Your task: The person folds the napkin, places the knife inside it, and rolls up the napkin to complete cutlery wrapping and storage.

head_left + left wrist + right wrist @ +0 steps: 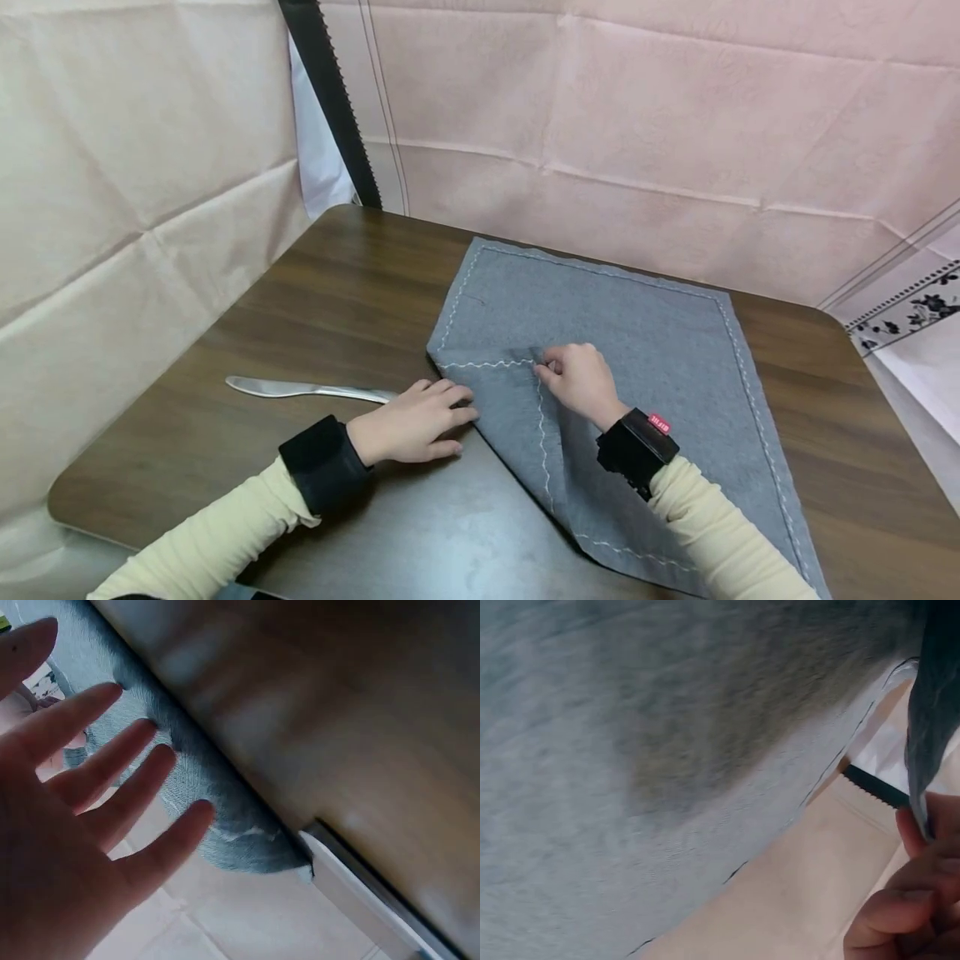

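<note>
A grey cloth (652, 333) with wavy white stitching along its border lies on the table, its near left corner folded over toward the middle. My right hand (583, 383) pinches the tip of that folded corner between thumb and fingers; the right wrist view shows the held edge by the fingers (900, 907). My left hand (416, 421) is palm down with fingers spread, its fingertips at the fold's left edge. Whether they press on the cloth cannot be told. A silver table knife (300, 388) lies left of the cloth, its handle end partly hidden by my left hand.
The brown wooden table (337, 275) has rounded corners. Pale creased sheets (637, 108) hang behind it and at the left. A dark strip with a toothed edge (337, 100) slants down to the table's back left corner.
</note>
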Tool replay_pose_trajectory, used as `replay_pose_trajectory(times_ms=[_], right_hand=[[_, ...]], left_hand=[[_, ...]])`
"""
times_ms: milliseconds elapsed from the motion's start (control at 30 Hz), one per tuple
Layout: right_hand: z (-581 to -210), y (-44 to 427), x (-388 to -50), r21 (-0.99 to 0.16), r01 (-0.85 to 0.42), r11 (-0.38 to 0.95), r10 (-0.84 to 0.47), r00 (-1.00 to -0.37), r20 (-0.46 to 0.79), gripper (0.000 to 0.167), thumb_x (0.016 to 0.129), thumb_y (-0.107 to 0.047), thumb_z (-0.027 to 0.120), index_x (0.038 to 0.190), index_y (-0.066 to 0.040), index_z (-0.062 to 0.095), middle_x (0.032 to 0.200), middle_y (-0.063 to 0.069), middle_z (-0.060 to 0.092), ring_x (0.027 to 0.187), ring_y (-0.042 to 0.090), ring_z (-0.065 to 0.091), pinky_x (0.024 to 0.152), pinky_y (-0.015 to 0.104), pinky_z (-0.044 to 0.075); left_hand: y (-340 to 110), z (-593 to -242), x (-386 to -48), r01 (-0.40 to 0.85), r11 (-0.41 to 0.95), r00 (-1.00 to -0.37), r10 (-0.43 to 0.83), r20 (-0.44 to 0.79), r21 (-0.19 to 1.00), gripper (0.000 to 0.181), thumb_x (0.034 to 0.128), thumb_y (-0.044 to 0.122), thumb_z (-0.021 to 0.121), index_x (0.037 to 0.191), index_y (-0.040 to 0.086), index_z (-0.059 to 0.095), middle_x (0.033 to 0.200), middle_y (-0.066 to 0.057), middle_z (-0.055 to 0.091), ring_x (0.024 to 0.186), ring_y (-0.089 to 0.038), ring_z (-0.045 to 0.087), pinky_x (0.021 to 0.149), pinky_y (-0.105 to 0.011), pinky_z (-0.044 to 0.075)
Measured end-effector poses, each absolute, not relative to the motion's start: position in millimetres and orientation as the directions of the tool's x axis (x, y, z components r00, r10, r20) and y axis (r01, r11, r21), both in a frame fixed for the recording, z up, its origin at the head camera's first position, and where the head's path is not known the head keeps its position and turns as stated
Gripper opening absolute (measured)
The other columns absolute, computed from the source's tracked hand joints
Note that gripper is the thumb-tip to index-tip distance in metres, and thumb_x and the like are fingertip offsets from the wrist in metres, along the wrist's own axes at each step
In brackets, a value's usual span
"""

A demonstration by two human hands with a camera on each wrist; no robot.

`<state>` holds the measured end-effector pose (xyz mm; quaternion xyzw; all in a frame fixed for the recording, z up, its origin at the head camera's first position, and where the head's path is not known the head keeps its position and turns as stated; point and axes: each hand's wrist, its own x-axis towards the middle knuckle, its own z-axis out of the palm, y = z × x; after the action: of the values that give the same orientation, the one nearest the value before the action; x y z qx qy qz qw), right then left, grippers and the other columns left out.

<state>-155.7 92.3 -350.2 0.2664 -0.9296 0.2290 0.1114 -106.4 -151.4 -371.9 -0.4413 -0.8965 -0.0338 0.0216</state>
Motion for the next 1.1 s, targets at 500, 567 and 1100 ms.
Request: replay_pose_trajectory(times_ms=[500,567,1100], right_hand=[[-362.3,135.4,-166.5,-0.378,-0.315,0.871,-0.279,-0.949,0.147,0.018,0.077,-0.007,0.065,0.065,-0.006,0.053,0.05,-0.004,0.04,0.047,0.013,0.04,0.045,0.027,0.031],[-363.2,141.5,-169.8,-0.383,-0.303,0.872,-0.265,-0.952,0.151,0.022,0.077,-0.007,0.064,0.061,-0.007,0.049,0.048,-0.005,0.037,0.047,0.014,0.038,0.044,0.027,0.029],[-365.5,157.8,-179.6,-0.704,-0.049,0.709,-0.096,-0.995,-0.027,0.016,0.081,-0.002,0.059,0.066,-0.001,0.053,0.057,0.008,0.064,0.047,0.015,0.062,0.044,0.026,0.049]], left_hand=[[-129.1,-363.3,-115.8,0.734,0.677,-0.657,0.73,-0.187,0.063,0.056,0.0874,0.036,0.059,0.137,0.015,0.043,0.142,-0.014,0.033,0.131,-0.027,0.029,0.099,-0.057,0.024],[-125.6,-361.5,-117.8,0.73,0.681,-0.658,0.724,-0.207,0.06,0.057,0.0875,0.036,0.059,0.137,0.015,0.042,0.143,-0.014,0.031,0.132,-0.027,0.027,0.099,-0.057,0.023],[-104.0,-358.8,-120.0,0.707,0.704,-0.663,0.691,-0.286,0.062,0.058,0.0886,0.038,0.057,0.139,0.015,0.039,0.145,-0.013,0.028,0.134,-0.025,0.024,0.101,-0.055,0.023]])
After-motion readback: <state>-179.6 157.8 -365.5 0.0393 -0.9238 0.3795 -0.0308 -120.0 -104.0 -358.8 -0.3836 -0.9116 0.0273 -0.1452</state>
